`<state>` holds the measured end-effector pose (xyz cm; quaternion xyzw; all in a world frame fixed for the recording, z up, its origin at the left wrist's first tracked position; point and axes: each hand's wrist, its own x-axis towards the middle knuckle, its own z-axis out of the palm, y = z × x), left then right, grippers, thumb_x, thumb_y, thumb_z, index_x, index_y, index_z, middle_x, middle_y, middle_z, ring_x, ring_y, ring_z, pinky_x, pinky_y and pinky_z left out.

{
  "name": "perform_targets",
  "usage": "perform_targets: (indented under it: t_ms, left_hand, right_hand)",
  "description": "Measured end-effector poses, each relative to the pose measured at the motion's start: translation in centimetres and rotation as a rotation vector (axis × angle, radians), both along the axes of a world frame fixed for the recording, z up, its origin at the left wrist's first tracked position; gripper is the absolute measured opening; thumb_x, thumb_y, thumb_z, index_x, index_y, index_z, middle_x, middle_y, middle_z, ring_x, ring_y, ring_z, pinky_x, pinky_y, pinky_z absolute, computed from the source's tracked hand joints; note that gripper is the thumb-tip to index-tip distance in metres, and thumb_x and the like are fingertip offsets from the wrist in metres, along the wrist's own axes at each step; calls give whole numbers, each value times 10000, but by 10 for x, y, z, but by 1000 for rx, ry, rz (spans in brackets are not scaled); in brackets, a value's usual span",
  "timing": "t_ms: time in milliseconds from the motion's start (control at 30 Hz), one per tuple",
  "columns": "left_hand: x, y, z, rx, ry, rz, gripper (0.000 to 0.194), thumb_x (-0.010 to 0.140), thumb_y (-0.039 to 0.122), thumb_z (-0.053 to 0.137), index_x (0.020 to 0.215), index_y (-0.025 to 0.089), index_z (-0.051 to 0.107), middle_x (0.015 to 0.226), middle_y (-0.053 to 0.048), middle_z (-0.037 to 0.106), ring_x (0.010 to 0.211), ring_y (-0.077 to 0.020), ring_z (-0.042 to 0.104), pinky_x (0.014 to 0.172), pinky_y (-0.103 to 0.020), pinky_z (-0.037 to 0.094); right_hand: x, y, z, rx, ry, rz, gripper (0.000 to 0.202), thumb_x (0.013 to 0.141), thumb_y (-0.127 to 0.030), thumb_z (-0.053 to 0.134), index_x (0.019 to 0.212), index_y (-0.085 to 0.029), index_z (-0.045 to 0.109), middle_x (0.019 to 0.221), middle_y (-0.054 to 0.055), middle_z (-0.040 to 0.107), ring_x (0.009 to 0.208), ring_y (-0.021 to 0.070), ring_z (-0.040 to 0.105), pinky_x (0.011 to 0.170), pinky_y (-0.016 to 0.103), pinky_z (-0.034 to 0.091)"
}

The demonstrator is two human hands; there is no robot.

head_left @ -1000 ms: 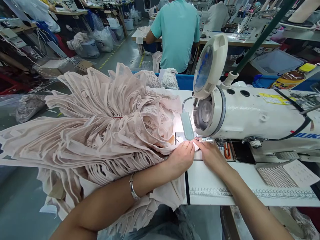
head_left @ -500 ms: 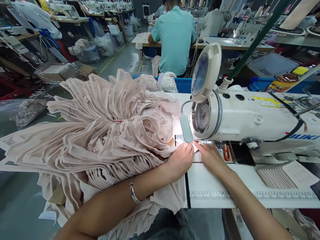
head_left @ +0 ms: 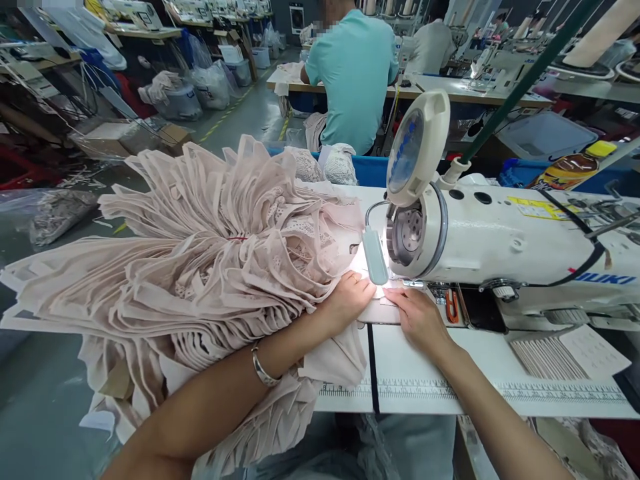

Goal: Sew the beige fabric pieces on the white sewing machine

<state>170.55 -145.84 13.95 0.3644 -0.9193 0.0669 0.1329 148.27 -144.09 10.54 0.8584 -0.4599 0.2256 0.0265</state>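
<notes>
Under the lamp (head_left: 375, 257) of a white sewing machine (head_left: 475, 230), my left hand (head_left: 350, 300) presses its curled fingers on a pale piece of fabric. My right hand (head_left: 417, 317) is just to the right, its thumb and fingertips together at the fabric's edge near the needle area. The needle itself is hidden behind the lamp. A big bundle of pale pink lace garments (head_left: 200, 267) lies left of the machine, against my left forearm.
Orange snips (head_left: 452, 307) and a dark tray (head_left: 481, 308) lie beside the machine bed. A stack of pale strips (head_left: 547, 353) sits on the right of the table (head_left: 420, 387). A green pole (head_left: 530, 80) slants above. A person in turquoise (head_left: 357, 80) sits ahead.
My left hand has moved left and slightly up, away from the needle area. My right hand has shifted slightly down. The machine's wheel behind the open round cover looks different.
</notes>
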Motion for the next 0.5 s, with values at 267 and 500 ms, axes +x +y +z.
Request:
perform_targets:
  t_ms: [267, 500]
  left_hand:
    - [-2, -1, -5, -33, -42, -80, 266, 957, 1, 446, 791, 136, 605, 839, -84, 642, 831, -206, 592, 723, -310, 428]
    - [2, -2, 0, 39, -63, -40, 227, 997, 50, 398, 1030, 123, 611, 865, -81, 618, 874, -215, 580, 718, -311, 398]
  right_hand:
    - [-2, 1, 1, -6, -18, 24, 444, 923, -50, 440, 1193, -266, 718, 1112, 59, 725, 1038, 241, 668, 885, 391, 587]
    - [1, 1, 7, -103, -120, 54, 399, 934, -30, 432, 1129, -227, 719, 1071, 42, 753, 974, 199, 696, 889, 341, 565]
